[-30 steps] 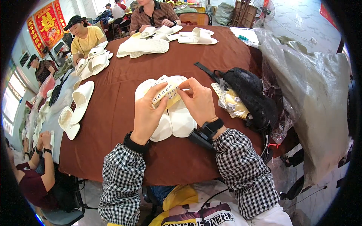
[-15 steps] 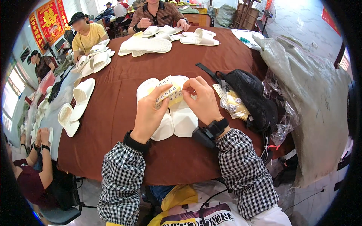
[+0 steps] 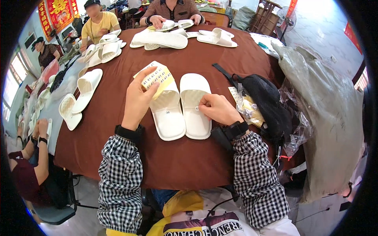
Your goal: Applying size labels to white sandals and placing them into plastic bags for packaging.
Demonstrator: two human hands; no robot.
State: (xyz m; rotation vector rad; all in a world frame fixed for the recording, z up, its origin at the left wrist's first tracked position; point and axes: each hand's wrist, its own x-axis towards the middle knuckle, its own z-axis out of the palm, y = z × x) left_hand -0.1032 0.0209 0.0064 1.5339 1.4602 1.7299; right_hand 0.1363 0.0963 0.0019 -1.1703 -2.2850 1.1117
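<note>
A pair of white slippers lies side by side in front of me. Between the thumb and fingers of my left hand point(image 3: 136, 98) is a yellow-backed sheet of small printed stickers point(image 3: 162, 80), held over the strap end of the left slipper point(image 3: 170, 124). That slipper bears a small printed mark on its insole. My right hand point(image 3: 221, 109) is closed in a pinch at the insole of the right slipper point(image 3: 198, 129). A small white sticker point(image 3: 197, 107) shows at its fingertips, against the insole; the fingers partly cover it.
A brown cloth covers the table point(image 3: 169, 165). To the right lie a black mesh bag point(image 3: 262, 102), clear plastic packets point(image 3: 252, 112) and a large grey sack point(image 3: 327, 118). More white slippers point(image 3: 88, 90) lie left and at the far side, where other people sit.
My right hand has come from beside the sticker sheet down to the right slipper's insole. My left hand has moved left with the sheet, uncovering more of the slippers.
</note>
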